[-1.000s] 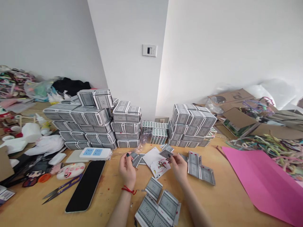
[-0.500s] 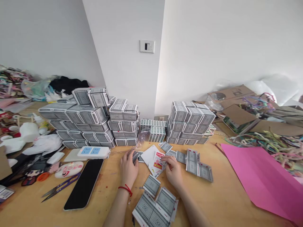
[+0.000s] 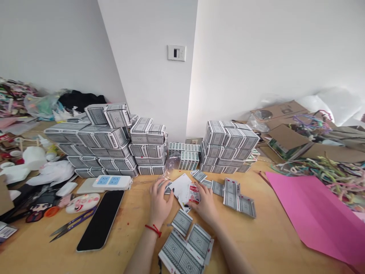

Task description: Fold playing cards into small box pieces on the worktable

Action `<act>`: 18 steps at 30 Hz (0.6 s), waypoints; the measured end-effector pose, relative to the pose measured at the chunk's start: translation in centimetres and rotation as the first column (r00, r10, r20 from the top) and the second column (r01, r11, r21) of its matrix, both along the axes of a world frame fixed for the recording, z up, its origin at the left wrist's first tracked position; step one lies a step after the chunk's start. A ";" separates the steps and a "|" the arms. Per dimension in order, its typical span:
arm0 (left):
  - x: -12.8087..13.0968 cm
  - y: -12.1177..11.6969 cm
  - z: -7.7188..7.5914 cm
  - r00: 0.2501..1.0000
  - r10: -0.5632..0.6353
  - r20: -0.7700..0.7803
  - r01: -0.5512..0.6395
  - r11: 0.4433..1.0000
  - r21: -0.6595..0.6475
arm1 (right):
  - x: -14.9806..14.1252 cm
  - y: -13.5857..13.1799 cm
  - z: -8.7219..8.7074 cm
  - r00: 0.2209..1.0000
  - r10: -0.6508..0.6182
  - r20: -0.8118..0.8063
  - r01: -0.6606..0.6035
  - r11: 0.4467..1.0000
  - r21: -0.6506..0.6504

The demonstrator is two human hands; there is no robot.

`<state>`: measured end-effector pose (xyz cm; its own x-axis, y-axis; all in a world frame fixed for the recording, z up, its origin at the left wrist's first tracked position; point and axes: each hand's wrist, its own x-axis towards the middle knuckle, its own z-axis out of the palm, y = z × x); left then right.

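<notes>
My left hand [image 3: 160, 201], a red string round its wrist, is curled over a few grey-backed playing cards [image 3: 169, 187] on the wooden table [image 3: 273, 239]. My right hand [image 3: 205, 204] pinches a card with a red printed label [image 3: 194, 193], holding it over a white face-up card [image 3: 180, 185]. More grey-backed cards [image 3: 228, 190] lie spread just right of my hands. Flattened grey card boxes [image 3: 185, 247] lie in front of my wrists.
Stacks of grey card boxes stand at the back left [image 3: 108, 142] and back right [image 3: 228, 146]. A black phone [image 3: 101, 220], purple scissors [image 3: 72, 226] and a white power strip [image 3: 112, 182] lie to the left. A pink sheet [image 3: 313, 217] and cardboard boxes [image 3: 288, 137] are on the right.
Both hands have come down closer to the table and nearer each other. The right hand has swapped the grey-backed card it held up for the red-labelled card.
</notes>
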<state>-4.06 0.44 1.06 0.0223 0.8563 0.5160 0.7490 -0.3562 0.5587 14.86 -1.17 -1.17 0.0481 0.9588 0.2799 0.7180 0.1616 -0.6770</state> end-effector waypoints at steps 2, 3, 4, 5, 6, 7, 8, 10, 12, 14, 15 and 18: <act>0.4 -0.2 0.0 0.988 -0.155 0.028 0.156 0.986 -0.053 | 0.0 0.0 -0.3 0.999 -0.033 -0.029 0.033 0.999 0.012; 0.5 -0.3 -0.1 0.974 -0.227 0.023 0.228 0.969 -0.090 | 0.1 0.1 -0.5 0.997 -0.062 -0.054 0.064 0.998 0.028; 0.6 -0.4 -0.1 0.958 -0.287 0.007 0.286 0.950 -0.128 | 0.1 0.1 -0.6 0.992 -0.093 -0.084 0.097 0.994 0.046; 0.8 -0.5 -0.2 0.943 -0.333 -0.014 0.327 0.932 -0.159 | 0.2 0.2 -0.7 0.985 -0.125 -0.120 0.133 0.989 0.063; 0.9 -0.5 -0.2 0.932 -0.362 -0.038 0.350 0.919 -0.181 | 0.2 0.3 -0.8 0.975 -0.154 -0.158 0.168 0.983 0.076; 1.0 -0.6 -0.2 0.924 -0.378 -0.061 0.360 0.912 -0.195 | 0.3 0.4 -0.9 0.964 -0.179 -0.197 0.199 0.976 0.086; 1.1 -0.6 -0.3 0.920 -0.384 -0.083 0.362 0.910 -0.202 | 0.4 0.5 -1.0 0.952 -0.198 -0.234 0.225 0.970 0.093; 1.2 -0.6 -0.5 0.922 -0.369 -0.114 0.342 0.918 -0.201 | 0.7 0.7 -1.0 0.927 -0.222 -0.301 0.261 0.960 0.097; 1.3 -0.5 -0.8 0.934 -0.332 -0.132 0.306 0.933 -0.188 | 0.9 0.8 -0.9 0.901 -0.227 -0.371 0.271 0.960 0.072; 1.3 -0.4 -1.2 0.945 -0.296 -0.139 0.271 0.947 -0.174 | 1.1 0.8 -0.8 0.863 -0.237 -0.446 0.274 0.962 0.020; 1.3 -0.3 -1.4 0.949 -0.283 -0.140 0.259 0.951 -0.168 | 1.1 0.8 -0.8 0.842 -0.258 -0.473 0.289 0.957 -0.007; 1.3 -0.1 -1.9 0.962 -0.244 -0.125 0.223 0.961 -0.162 | 1.2 0.7 -0.6 0.776 -0.368 -0.512 0.391 0.918 -0.068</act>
<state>-2.79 0.36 -0.82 0.2946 0.8839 0.3632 0.7300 -0.4534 0.5113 16.09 -0.42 -1.78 0.5503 0.8213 0.1504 0.2857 -0.0161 -0.9582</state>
